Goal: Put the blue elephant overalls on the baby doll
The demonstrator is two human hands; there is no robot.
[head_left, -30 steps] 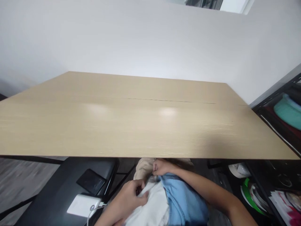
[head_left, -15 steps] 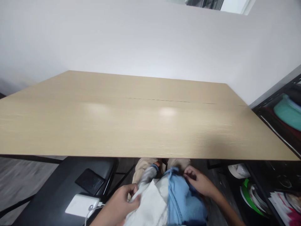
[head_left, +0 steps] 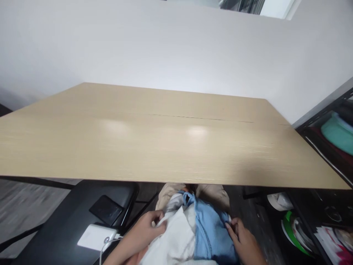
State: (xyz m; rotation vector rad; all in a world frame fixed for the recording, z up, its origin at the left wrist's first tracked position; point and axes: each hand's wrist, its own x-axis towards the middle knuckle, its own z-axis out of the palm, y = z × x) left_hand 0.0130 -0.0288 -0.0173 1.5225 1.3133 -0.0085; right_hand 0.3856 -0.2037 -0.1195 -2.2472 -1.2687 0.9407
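On my lap, below the table's front edge, lies a bundle of cloth. Its left part is a crumpled white cloth (head_left: 176,235), and its right part is a light blue cloth (head_left: 211,228) that looks like denim, with a seam running down it. My left hand (head_left: 150,228) pinches the white cloth at its left edge between thumb and fingers. At the right edge of the blue cloth, my right hand (head_left: 241,237) has its fingertips closed on the fabric. The lower end of the bundle runs out of view.
A wooden table (head_left: 154,147) spans the view above my lap. To the left, a black chair seat (head_left: 60,221) carries a dark phone (head_left: 106,209) and a white power bank (head_left: 96,237) with a cable. Shelves at the right hold a green basin (head_left: 339,132) and papers (head_left: 328,239).
My right hand has moved down and slightly right along the blue cloth, from its top to its right edge. The blue cloth's top has shifted left. My left hand keeps its hold.
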